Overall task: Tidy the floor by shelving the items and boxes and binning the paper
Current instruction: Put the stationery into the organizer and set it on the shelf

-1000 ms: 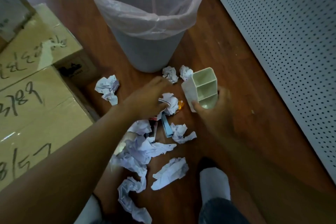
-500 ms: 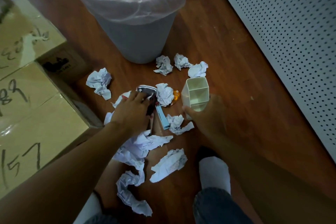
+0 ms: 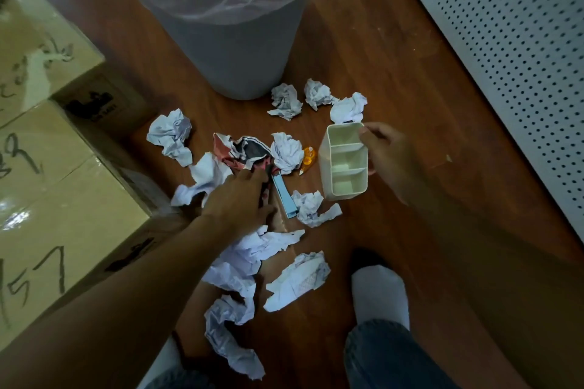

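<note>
Organizer (image 3: 344,164) now tilted, R hand (image 3: 392,158)

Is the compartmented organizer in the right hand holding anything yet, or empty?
Empty. The organizer, gripped by the right hand, shows three open compartments with bare pale bottoms.

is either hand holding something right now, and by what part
The right hand holds the white divided organizer by its rim and side wall. The left hand rests in the clutter; any grip is hidden.
</note>
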The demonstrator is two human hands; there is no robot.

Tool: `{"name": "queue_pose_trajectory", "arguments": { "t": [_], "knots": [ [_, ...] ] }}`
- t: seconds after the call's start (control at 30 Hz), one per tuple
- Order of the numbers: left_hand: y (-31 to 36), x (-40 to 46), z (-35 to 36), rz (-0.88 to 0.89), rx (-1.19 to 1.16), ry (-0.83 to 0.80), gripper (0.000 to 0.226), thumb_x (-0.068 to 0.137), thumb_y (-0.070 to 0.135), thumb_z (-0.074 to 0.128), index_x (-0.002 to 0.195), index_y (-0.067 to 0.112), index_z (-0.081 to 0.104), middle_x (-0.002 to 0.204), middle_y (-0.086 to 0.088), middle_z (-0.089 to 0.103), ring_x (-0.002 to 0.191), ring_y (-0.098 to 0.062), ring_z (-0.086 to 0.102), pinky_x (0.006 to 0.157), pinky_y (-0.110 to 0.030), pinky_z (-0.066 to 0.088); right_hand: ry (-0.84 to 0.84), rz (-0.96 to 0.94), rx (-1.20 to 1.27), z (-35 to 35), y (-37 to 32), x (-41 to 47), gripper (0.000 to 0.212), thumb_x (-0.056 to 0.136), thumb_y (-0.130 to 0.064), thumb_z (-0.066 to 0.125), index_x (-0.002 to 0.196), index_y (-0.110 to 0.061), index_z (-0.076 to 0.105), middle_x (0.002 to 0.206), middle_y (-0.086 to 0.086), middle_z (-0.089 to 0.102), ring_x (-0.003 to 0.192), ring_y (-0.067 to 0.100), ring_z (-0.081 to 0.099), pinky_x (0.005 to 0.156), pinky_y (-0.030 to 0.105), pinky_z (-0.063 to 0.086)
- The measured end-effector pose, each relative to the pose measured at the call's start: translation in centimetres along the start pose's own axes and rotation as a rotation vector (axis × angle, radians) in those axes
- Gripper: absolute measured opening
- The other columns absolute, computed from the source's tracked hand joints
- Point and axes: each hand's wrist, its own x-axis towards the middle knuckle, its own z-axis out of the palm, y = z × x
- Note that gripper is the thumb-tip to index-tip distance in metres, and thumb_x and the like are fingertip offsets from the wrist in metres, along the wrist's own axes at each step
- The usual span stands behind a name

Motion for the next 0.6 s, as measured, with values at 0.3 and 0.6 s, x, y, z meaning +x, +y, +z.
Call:
{"name": "queue_pose_trajectory", "arguments": {
  "t": [0.3, 0.6],
  "knots": [
    [-0.4, 1.4, 0.3, -0.106, -0.087, 0.096, 0.069, 0.083, 0.030, 0.076, 0.140, 0.018, 0.038, 0.142, -0.013, 0.044, 0.117, -0.034, 0.058, 0.096, -0.044, 0.052, -0.016, 0.078, 0.155, -0.1, 0.4, -0.8, 0.030, 0.104, -0.025, 0.048, 0.131, -0.021, 0.062, 0.107, 0.003, 0.071, 0.086, 0.018, 0.072, 0.059, 0.035, 0.063],
    [-1.1, 3.0, -0.3, -0.166, -0.128, -0.008, 0.064, 0.073, 0.029, 0.083, 0.124, 0.012, 0.048, 0.130, -0.017, 0.051, 0.118, -0.031, 0.051, 0.081, -0.030, 0.045, -0.078, 0.110, 0.183, 0.3, -0.1, -0.6, 0.025, 0.105, -0.029, 0.047, 0.125, -0.028, 0.063, 0.098, 0.000, 0.072, 0.079, 0.014, 0.071, 0.058, 0.031, 0.062]
  ]
}}
